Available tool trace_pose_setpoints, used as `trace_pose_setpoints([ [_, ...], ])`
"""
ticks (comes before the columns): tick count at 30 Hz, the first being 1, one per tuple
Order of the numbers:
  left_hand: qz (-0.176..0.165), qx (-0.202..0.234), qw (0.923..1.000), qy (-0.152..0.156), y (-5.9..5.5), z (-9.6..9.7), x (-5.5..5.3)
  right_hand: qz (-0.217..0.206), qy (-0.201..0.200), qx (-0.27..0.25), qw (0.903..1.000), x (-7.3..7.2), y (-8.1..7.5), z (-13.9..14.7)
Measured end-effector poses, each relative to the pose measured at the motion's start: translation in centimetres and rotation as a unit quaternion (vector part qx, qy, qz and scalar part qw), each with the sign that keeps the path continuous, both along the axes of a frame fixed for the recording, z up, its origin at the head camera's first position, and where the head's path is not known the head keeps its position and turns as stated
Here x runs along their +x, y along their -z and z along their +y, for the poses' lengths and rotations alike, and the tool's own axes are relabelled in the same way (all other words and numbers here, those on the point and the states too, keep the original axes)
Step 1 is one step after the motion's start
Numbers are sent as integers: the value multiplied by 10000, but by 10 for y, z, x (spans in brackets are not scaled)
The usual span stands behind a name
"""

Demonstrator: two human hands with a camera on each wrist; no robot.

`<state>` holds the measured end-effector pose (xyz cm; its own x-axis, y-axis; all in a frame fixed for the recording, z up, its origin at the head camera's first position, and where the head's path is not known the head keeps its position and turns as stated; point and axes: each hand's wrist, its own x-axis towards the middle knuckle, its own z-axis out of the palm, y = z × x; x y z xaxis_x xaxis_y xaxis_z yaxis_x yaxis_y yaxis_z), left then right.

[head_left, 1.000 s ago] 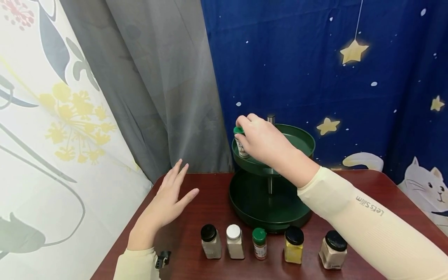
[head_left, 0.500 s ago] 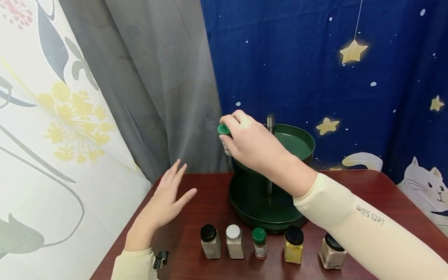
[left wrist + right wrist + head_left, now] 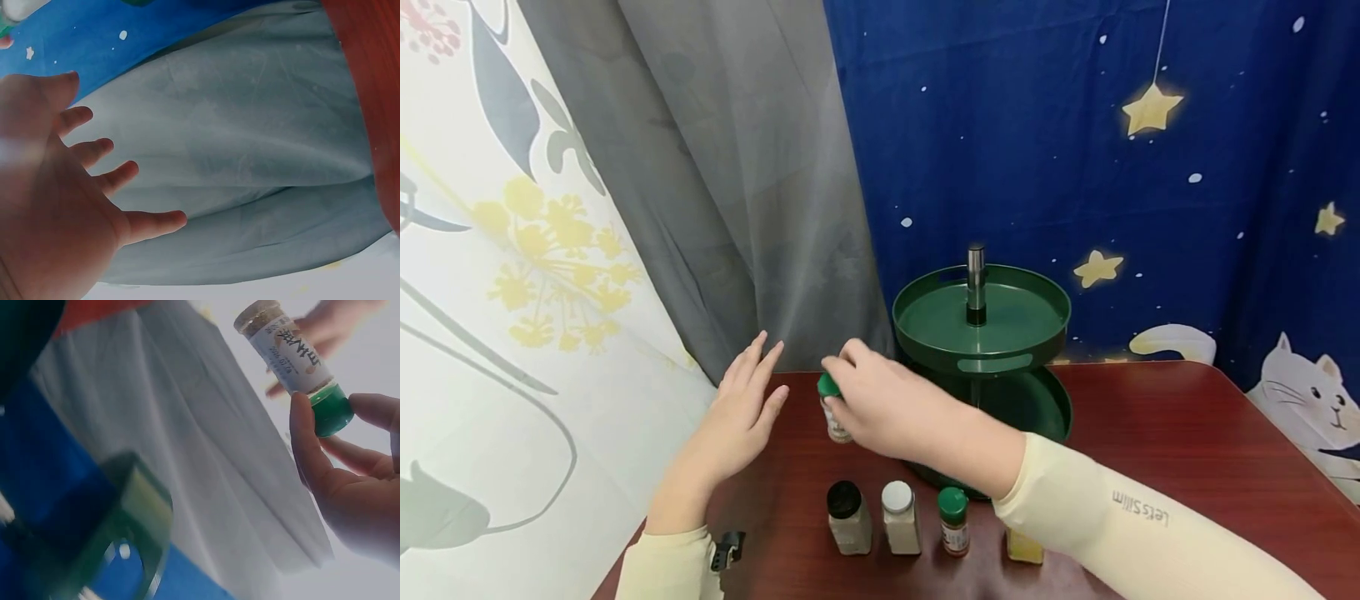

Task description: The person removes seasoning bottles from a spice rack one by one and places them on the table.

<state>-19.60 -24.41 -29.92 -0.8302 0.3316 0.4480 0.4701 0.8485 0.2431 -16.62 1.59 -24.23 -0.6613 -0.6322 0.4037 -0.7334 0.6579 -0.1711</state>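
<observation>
My right hand [image 3: 887, 404] pinches a small spice jar [image 3: 290, 353] by its green cap, thumb on one side and fingers on the other. The jar has a white label and brownish contents. In the head view it hangs left of the two-tier green tray stand [image 3: 981, 358], over the back left of the table. To its left, my left hand [image 3: 730, 421] is held up with fingers spread and nothing in it. The left wrist view shows that palm [image 3: 56, 219] and its extended fingers against the grey curtain.
Along the front of the red-brown table [image 3: 1150, 442] stand a black-capped jar [image 3: 850, 521], a white-capped jar [image 3: 901, 521], a green-capped jar [image 3: 954, 523] and a yellow jar [image 3: 1024, 546]. My right sleeve partly covers the yellow one. Curtains [image 3: 737, 167] hang behind.
My right hand has carried the green-capped spice jar from the upper tray leftward and down, off the stand. The upper tray has come into full view. The left hand has shifted slightly left.
</observation>
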Motion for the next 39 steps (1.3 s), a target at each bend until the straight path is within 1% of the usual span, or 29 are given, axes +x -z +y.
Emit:
trace_pose_setpoints([
  [6,121,-4,9999,59,-10,-1,3,-546,-61,298,9980,0,26,-23],
  [9,111,-74,9999,46,-13,1,3,-685,-98,451,9966,-1,39,-35],
  [12,-20,-144,9999,8,-15,2,3,-576,-131,709,9957,-1,54,-46],
  [14,-119,-160,9998,-29,-15,2,3,-388,-179,884,9952,-2,66,-54],
  [16,-215,-182,9996,-70,-14,3,4,-332,-199,1009,9941,-2,80,-61],
  [19,-300,-187,9993,-80,-13,5,6,-336,-229,1112,9930,-3,101,-68],
  [22,-318,-172,9993,-62,-10,7,6,-369,-212,1194,9919,-4,114,-73],
  [24,-303,-154,9994,-55,-8,7,4,-297,-187,1228,9918,-5,118,-74],
  [27,-300,-133,9994,-58,-7,7,4,-256,-182,1252,9916,-4,120,-76],
  [32,-394,-162,9991,-91,-5,9,3,-88,-270,1386,9899,-3,122,-79],
  [37,-435,-162,9988,-133,-3,10,3,169,-199,1512,9882,-1,130,-81],
  [39,-430,-165,9988,-136,-2,10,3,174,-167,1509,9883,-1,132,-81],
])
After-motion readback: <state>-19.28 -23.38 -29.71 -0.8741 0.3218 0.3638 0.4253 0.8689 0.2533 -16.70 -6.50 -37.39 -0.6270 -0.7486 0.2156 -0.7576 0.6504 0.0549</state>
